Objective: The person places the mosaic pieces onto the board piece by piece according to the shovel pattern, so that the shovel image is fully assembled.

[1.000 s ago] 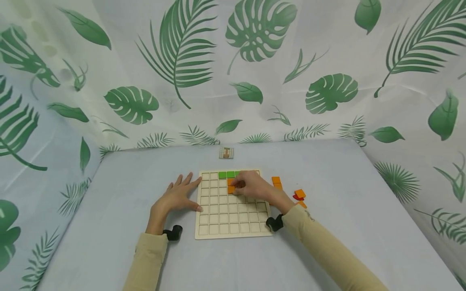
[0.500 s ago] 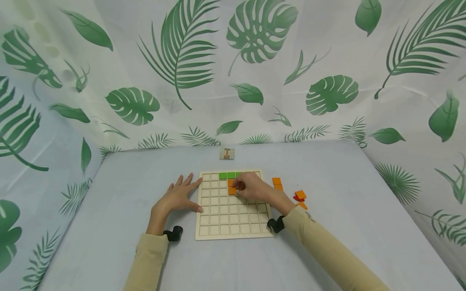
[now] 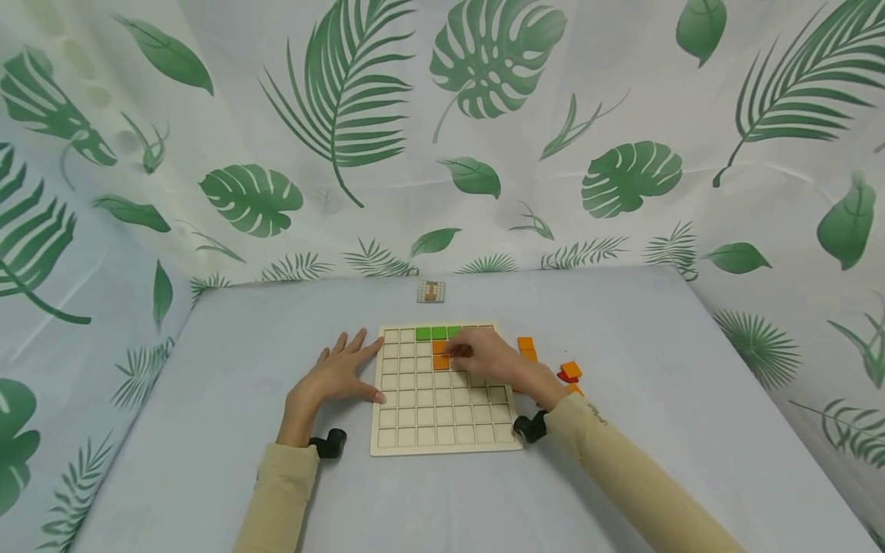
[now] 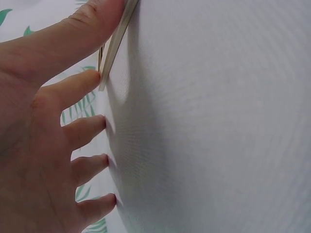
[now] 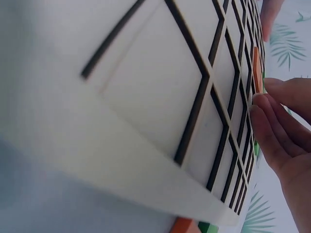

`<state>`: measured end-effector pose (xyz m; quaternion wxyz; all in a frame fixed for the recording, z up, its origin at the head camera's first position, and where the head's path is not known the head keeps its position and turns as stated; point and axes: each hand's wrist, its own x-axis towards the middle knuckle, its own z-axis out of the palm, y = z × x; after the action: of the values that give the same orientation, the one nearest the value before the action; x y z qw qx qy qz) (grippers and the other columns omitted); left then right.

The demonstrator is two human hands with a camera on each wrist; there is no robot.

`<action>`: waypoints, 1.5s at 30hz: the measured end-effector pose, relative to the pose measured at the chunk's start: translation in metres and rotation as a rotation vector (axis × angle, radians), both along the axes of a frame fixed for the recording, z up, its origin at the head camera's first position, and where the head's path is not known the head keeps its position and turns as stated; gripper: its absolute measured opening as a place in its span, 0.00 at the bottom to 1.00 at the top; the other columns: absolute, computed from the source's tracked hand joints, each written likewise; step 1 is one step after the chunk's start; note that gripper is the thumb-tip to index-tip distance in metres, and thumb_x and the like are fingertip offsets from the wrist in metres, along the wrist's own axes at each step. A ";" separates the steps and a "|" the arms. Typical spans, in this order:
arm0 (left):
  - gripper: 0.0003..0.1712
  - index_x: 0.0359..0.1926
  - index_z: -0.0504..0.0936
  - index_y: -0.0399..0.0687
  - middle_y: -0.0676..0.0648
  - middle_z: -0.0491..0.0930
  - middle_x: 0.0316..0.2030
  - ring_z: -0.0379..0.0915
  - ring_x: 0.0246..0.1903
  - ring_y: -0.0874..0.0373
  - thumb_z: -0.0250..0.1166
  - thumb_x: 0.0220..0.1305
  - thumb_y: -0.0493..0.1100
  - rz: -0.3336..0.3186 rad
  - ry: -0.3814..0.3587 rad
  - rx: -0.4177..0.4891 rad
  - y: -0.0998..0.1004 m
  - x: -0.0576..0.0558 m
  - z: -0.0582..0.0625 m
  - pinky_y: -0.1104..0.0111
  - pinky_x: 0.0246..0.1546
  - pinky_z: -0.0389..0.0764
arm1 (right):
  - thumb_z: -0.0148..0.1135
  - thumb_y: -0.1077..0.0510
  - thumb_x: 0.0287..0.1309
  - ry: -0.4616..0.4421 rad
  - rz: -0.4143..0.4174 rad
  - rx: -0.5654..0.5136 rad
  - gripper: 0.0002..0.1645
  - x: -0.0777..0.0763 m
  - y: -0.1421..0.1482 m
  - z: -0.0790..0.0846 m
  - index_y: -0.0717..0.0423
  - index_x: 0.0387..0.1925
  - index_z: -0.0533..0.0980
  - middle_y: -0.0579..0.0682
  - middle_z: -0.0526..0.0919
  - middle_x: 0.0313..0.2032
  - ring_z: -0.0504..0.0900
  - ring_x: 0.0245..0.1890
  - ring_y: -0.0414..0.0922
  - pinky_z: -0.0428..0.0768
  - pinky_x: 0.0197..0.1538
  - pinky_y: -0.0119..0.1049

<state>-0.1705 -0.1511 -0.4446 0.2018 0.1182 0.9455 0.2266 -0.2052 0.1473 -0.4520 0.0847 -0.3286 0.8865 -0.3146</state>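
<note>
A cream grid board (image 3: 415,418) lies on the table. Green tiles (image 3: 439,333) sit in its far row, and two orange tiles (image 3: 440,362) sit below them in one column. My left hand (image 3: 335,380) is spread at the board's left side; in the left wrist view its thumb and index finger touch the board's edge (image 4: 116,43). My right hand (image 3: 487,357) is over the board with bent fingers and thumb close together beside the orange tiles. In the right wrist view, its fingertips meet the grid near an orange tile (image 5: 256,68). Whether they pinch a tile is hidden.
Right of the board lie two orange tiles in line (image 3: 525,344), and further right a small pile with an orange tile (image 3: 571,369) over a red piece (image 3: 565,377). A small patterned card (image 3: 431,292) lies beyond the board. A leaf-print cloth (image 3: 387,223) hangs behind.
My right hand has shifted slightly right, and its fingertips now uncover more of the lower orange tile. My left hand keeps its place at the board's edge.
</note>
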 end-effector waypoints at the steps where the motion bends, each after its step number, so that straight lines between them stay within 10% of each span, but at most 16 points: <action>1: 0.63 0.81 0.56 0.50 0.35 0.42 0.82 0.29 0.79 0.29 0.80 0.51 0.58 0.001 0.001 0.001 0.000 0.000 0.000 0.32 0.76 0.38 | 0.68 0.66 0.64 0.011 0.000 -0.008 0.11 0.000 0.002 0.000 0.62 0.48 0.85 0.53 0.89 0.44 0.87 0.43 0.46 0.86 0.48 0.37; 26: 0.63 0.81 0.56 0.51 0.35 0.42 0.82 0.30 0.79 0.29 0.80 0.51 0.58 -0.001 0.008 0.000 0.000 0.000 -0.001 0.32 0.76 0.38 | 0.71 0.66 0.60 0.028 -0.085 0.079 0.08 0.025 0.072 0.009 0.61 0.42 0.86 0.48 0.86 0.37 0.76 0.32 0.37 0.78 0.34 0.30; 45: 0.63 0.82 0.55 0.50 0.35 0.41 0.82 0.29 0.79 0.28 0.80 0.51 0.58 0.001 -0.003 0.001 0.002 -0.002 -0.001 0.33 0.76 0.38 | 0.78 0.59 0.55 -0.015 -0.110 0.240 0.11 0.038 0.088 0.013 0.57 0.39 0.86 0.47 0.83 0.38 0.78 0.37 0.43 0.80 0.42 0.36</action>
<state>-0.1727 -0.1496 -0.4458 0.2029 0.1177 0.9451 0.2274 -0.1668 0.2357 -0.4388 0.1128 -0.2647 0.9337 -0.2130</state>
